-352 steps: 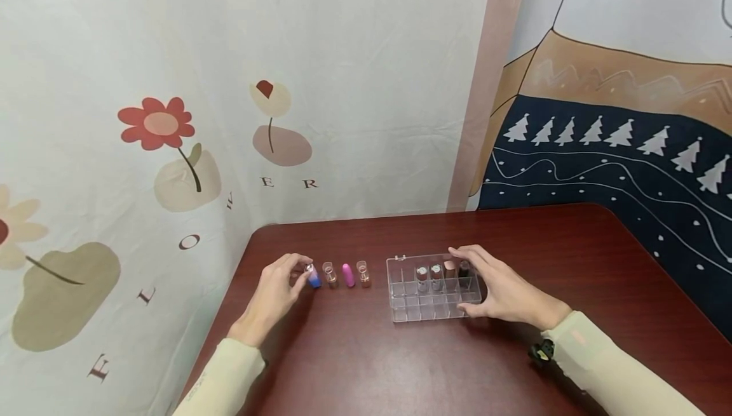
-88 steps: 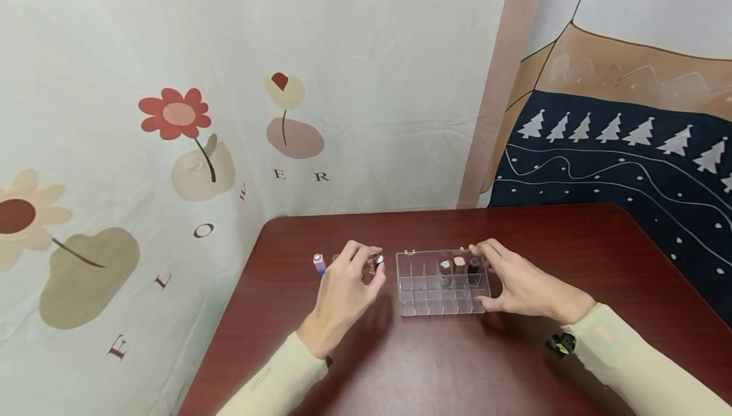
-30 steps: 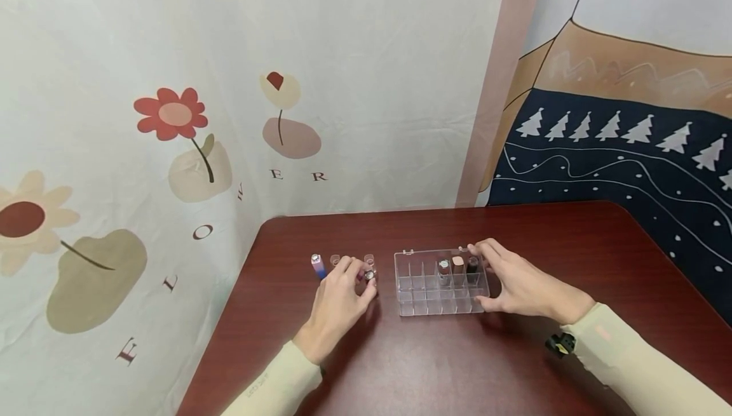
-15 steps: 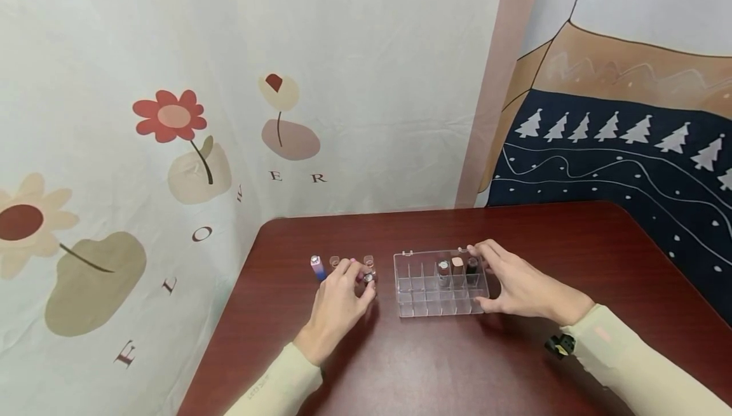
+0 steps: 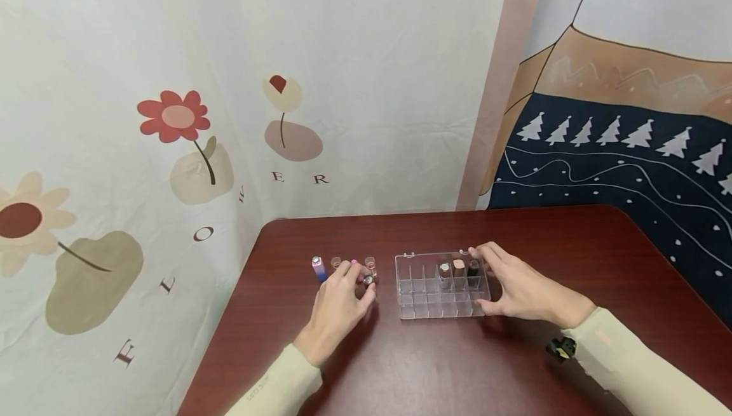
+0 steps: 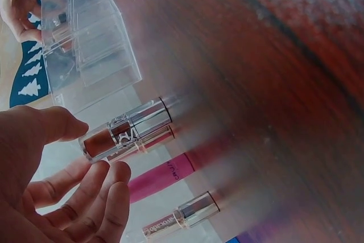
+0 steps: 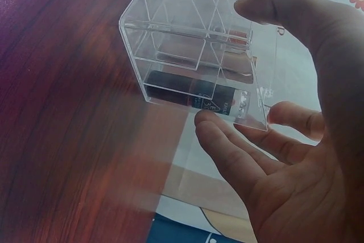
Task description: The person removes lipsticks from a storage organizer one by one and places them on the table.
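My left hand (image 5: 337,305) pinches the top end of a lipstick tube with a silver base and a clear, brownish upper part (image 6: 128,129). Its base is at the tabletop, in front of the row's right end. That row has a purple-blue tube (image 5: 319,268), a clear-topped tube (image 5: 336,263), a pink tube (image 6: 162,179) and another clear-topped one (image 5: 370,263); my fingers partly cover it in the head view. At the right, my right hand (image 5: 517,286) grips the end of a clear compartment organizer (image 5: 414,310). Standing in its back row are a silver-topped tube (image 5: 445,271), a tan-topped tube (image 5: 459,267) and a black tube (image 7: 187,92).
The dark red wooden table (image 5: 434,365) reaches back to a pale curtain with printed flowers (image 5: 372,86). A navy cloth with white trees (image 5: 606,162) hangs beyond its right side.
Since the earliest frame, one silver-topped tube has left the organizer. My left hand has brought a tube down and left to the row's front; over the last second both hands stay nearly still.
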Available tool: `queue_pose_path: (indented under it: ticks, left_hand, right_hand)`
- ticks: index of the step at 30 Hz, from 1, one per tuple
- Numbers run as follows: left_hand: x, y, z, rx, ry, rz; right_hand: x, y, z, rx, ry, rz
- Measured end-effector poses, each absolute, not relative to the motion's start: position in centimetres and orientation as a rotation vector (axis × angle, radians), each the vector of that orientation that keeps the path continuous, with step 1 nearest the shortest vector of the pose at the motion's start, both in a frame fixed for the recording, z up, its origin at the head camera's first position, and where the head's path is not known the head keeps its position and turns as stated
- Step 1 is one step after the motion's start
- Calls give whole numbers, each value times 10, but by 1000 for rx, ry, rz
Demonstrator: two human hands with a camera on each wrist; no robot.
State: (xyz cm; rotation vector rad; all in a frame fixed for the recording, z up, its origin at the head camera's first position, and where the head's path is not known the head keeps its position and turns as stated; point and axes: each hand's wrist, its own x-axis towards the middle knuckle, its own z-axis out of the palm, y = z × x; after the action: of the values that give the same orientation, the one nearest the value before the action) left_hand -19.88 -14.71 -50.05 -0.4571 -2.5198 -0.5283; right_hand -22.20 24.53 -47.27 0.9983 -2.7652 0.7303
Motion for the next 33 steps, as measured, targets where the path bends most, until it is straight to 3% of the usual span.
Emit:
queue_pose_path:
  ticks: [33]
  left_hand:
    - [-192, -136, -485, -481, -2417, -370]
  right_hand:
    - [-223, 245, -473, 1018, -2748, 722]
